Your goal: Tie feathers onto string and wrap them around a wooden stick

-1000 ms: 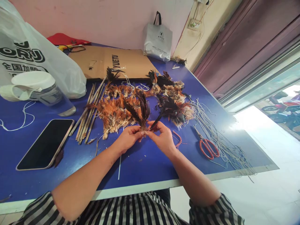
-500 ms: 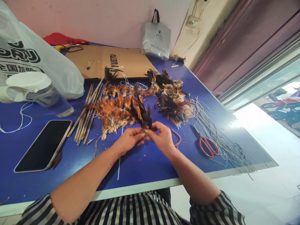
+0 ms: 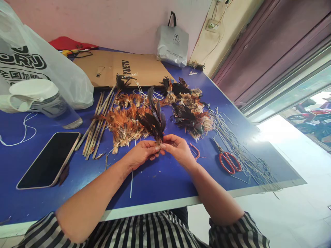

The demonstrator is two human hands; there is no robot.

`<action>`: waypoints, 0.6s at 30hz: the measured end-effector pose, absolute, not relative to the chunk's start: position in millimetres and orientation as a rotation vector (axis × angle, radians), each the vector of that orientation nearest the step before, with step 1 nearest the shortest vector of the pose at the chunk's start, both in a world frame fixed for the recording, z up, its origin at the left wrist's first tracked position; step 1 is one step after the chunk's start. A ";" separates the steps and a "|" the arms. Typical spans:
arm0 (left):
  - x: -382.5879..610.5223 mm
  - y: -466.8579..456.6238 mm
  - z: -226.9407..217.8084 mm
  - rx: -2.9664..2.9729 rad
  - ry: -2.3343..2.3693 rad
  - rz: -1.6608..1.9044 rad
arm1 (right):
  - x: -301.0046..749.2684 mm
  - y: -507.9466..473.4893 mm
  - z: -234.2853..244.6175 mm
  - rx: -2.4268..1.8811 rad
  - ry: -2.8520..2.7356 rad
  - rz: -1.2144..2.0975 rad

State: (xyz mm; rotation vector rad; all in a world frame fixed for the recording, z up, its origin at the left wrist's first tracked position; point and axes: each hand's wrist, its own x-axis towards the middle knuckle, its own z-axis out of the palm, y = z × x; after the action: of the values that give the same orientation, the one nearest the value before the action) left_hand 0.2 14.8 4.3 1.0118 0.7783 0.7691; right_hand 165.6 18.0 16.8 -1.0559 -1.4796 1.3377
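A bunch of dark feathers point(image 3: 155, 120) stands upright between my hands, its fluffy base pinched at the bottom. My left hand point(image 3: 143, 152) closes thumb and fingers on the base from the left. From the other side my right hand point(image 3: 177, 148) grips the same base, its thumb near the left one. Behind the bunch lie orange-brown feathers point(image 3: 124, 127) in tufts. More dark feather tufts point(image 3: 190, 117) rest to the right of it. A short red braided cord point(image 3: 196, 151) lies just beside my right hand.
Red-handled scissors point(image 3: 230, 162) and a spread of grey strings point(image 3: 240, 141) lie at right. Thin sticks point(image 3: 97, 124), a phone point(image 3: 49, 160), a clear cup point(image 3: 60, 110) and a white plastic bag point(image 3: 69, 75) are at left. Flattened cardboard point(image 3: 103, 69) and a silver bag point(image 3: 172, 44) stand behind.
The dark feathers in my hands have turned slightly and now fan out wider to the left. Both hands stay at nearly the same spot, still pinching the base.
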 end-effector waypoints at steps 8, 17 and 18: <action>1.4 12.3 10.1 1.303 0.889 0.710 | 170.2 22.7 12.6 -1.112 -1.422 1.370; 0.9 9.7 11.4 1.336 0.750 0.675 | 166.7 19.0 18.1 -0.996 -1.320 1.675; 1.8 10.1 10.2 1.318 0.782 0.692 | 166.2 19.3 16.9 -1.016 -1.305 1.627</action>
State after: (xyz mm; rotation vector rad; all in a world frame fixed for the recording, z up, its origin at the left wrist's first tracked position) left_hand 1.8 10.1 10.2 1.3176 0.7823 0.6919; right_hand 166.2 19.3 16.9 -1.0157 -1.3054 1.6269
